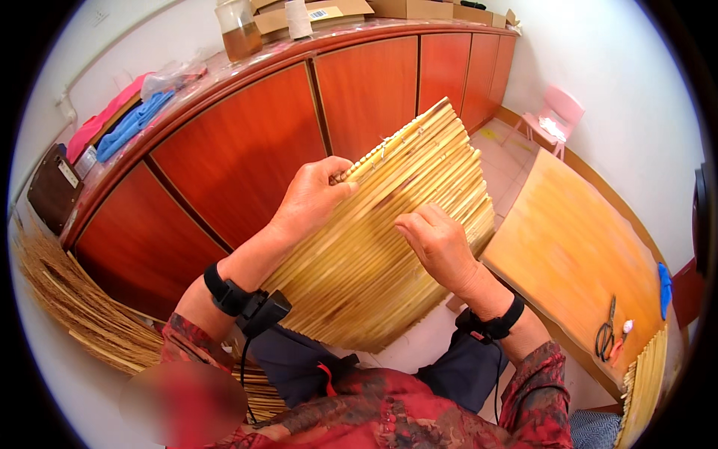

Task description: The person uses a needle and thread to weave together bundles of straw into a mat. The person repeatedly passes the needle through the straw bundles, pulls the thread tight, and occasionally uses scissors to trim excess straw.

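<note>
A panel of pale yellow stalks [344, 269], laid side by side and bound with thread, slants upward in front of me above my lap. My left hand [314, 196] is closed on its upper left edge, thumb over the front. Over the panel's right half, my right hand [440, 243] is drawn into a pinch, its fingertips curled. Whether thread sits between those fingers is too small to make out. Along the top edge, small stitches and knots show.
Red cabinets [239, 142] run behind the panel, with a jar of brown liquid [241, 41] and a white thread spool [298, 19] on top. At right, a wooden table [576, 239] holds scissors [606, 333]. Brown stalks [82, 299] lie left; a pink chair [559, 112] stands far right.
</note>
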A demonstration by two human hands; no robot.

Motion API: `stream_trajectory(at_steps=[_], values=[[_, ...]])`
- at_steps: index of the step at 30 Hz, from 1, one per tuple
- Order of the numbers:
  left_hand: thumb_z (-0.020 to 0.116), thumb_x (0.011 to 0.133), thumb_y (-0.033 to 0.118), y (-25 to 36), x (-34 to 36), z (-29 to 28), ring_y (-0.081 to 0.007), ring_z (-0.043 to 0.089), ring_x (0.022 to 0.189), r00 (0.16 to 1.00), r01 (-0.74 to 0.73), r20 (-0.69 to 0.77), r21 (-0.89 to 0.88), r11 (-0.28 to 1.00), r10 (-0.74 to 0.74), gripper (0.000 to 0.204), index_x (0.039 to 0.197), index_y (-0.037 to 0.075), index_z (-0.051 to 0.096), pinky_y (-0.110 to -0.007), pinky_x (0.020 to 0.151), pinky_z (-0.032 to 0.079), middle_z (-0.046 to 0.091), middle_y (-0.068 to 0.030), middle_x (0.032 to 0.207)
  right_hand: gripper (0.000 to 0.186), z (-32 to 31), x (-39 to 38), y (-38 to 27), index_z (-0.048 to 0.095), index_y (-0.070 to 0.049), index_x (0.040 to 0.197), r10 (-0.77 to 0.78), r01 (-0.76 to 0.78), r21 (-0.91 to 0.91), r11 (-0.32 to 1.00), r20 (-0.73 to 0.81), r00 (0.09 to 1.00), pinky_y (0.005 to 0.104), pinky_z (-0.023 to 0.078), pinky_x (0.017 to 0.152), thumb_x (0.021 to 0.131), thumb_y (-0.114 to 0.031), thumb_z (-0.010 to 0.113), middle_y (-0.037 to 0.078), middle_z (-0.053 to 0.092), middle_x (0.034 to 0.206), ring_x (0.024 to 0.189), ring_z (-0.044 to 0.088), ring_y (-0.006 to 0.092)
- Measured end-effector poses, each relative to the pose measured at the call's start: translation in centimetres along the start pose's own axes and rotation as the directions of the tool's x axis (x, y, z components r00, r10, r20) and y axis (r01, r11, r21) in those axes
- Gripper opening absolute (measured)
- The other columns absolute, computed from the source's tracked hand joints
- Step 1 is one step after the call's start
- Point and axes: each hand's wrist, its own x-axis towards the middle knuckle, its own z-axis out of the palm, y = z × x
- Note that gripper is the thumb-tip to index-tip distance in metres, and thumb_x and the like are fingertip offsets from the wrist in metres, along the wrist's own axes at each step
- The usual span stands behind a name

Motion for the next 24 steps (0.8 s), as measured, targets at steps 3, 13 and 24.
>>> stream_trajectory(at_steps=[3, 13, 24], values=[[0.057, 0.081, 0.005, 0.0, -1.2, -0.2, -0.0072, 0.053, 0.075, 0.999, 0.039, -0.033, -0.054, 0.998, -0.041, 0.021, 0.100, -0.004, 0.058, -0.022, 0.066, 0.044, 0.058, -0.0023, 0.081, 0.007, 0.2, 0.0, -0.5, 0.057, -0.005, 0.081, -0.014, 0.015, 0.017, 1.000, -0.030, 0.999, 0.0311, 0.046, 0.059, 0.076, -0.009, 0.061, 0.007, 0.052, 0.071, 0.069, 0.053, 0.0225], [0.059, 0.081, 0.004, 0.4, -4.7, -1.0, -0.0069, 0.053, 0.078, 0.989, 0.122, -0.063, -0.140, 0.983, -0.132, 0.025, 0.105, -0.004, 0.057, -0.022, 0.070, 0.044, 0.058, -0.0023, 0.086, 0.012, 2.3, 0.0, -1.8, 0.057, -0.004, 0.082, -0.050, 0.054, 0.123, 0.991, -0.033, 0.998, 0.0326, 0.046, 0.059, 0.073, -0.004, 0.065, 0.008, 0.054, 0.071, 0.067, 0.054, 0.0248], [0.059, 0.081, 0.002, 0.4, -6.1, -1.5, -0.0065, 0.052, 0.080, 0.991, 0.098, -0.072, -0.194, 0.976, -0.113, 0.026, 0.106, -0.004, 0.056, -0.021, 0.071, 0.044, 0.058, -0.0017, 0.089, 0.012, 2.5, 0.4, -2.5, 0.057, -0.004, 0.084, -0.092, 0.087, 0.089, 0.992, 0.054, 0.994, 0.0325, 0.047, 0.062, 0.072, -0.006, 0.058, 0.008, 0.053, 0.075, 0.071, 0.054, 0.0233]])
